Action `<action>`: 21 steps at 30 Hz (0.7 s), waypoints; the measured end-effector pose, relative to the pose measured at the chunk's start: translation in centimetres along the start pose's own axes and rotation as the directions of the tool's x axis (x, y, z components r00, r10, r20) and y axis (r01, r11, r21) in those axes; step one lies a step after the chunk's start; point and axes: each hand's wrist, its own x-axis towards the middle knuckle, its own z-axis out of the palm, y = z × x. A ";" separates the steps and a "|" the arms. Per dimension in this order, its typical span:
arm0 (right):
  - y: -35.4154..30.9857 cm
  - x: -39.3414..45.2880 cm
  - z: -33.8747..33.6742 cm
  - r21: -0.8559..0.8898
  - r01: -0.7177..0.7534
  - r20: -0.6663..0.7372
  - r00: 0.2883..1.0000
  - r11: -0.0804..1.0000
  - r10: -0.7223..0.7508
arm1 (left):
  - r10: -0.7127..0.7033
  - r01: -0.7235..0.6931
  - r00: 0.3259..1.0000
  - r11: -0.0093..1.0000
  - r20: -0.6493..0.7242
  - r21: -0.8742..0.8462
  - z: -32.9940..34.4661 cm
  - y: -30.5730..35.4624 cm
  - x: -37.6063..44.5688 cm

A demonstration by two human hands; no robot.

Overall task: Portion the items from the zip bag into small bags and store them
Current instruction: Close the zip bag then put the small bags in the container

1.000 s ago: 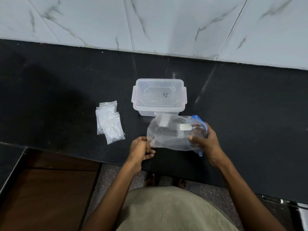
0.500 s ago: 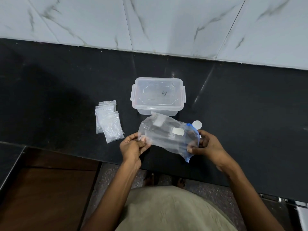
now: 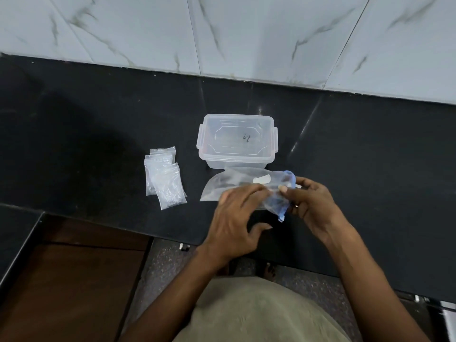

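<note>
Holding the zip bag [image 3: 234, 186] just above the black counter [image 3: 98, 134], both hands are working at its blue-edged mouth end, right in front of the clear lidded container [image 3: 237, 140]. The right hand [image 3: 308, 206] has the blue zip edge pinched between thumb and fingers, so that grip is closed on the bag. The left hand [image 3: 237, 218] is draped over the bag's middle with its fingertips up at the mouth; honestly I can't tell if it's actually pinching the plastic or just resting on it, since the fingers are a bit motion-blurred and overlap the film.

What's inside the bag is hard to make out. There's one pale rectangular patch [image 3: 262, 180] showing through or on the plastic, plus some darker shapes, but the crinkled film and the left hand cover most of it. The far end of the bag sits close to the container's front wall, and whether they touch is unclear.

Off to the left, well apart from the hands, a stack of small bags [image 3: 164, 178] lies flat and fanned on the counter; the exact count is tough because they overlap. The container's lid is on, with a small dark scribble on top that's too small to read. Marble tiled wall [image 3: 246, 33] runs behind.
</note>
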 end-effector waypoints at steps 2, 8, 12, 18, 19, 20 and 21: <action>-0.7 -0.3 1.1 0.016 0.013 0.008 1.000 1.000 -0.013 | 0.041 -0.039 0.995 0.999 -0.087 0.019 0.7 0.6 0.8; -1.9 -2.0 2.1 -0.470 0.494 -0.026 0.821 0.731 -0.571 | 0.070 -0.038 0.945 0.994 -0.320 0.107 -1.2 0.5 3.1; -3.6 -3.6 3.2 -0.558 0.777 0.368 0.545 0.290 -0.753 | 0.091 -0.042 0.934 0.988 -0.346 0.146 -2.9 1.1 4.3; -4.0 -3.0 5.0 -0.536 0.779 0.323 0.545 0.325 -0.774 | 0.023 -0.017 0.934 1.000 -0.357 0.019 -4.0 2.5 5.4; -4.1 -3.1 5.1 -0.530 0.769 0.303 0.566 0.358 -0.767 | -0.008 -0.006 0.932 0.999 -0.362 -0.037 -4.1 2.6 5.4; -4.3 -3.1 5.2 -0.526 0.759 0.285 0.583 0.384 -0.761 | -0.032 -0.006 0.928 0.995 -0.370 -0.100 -4.2 2.5 5.5; -4.3 -3.2 5.3 -0.521 0.752 0.274 0.596 0.404 -0.755 | -0.046 -0.016 0.926 0.987 -0.374 -0.162 -4.3 2.5 5.7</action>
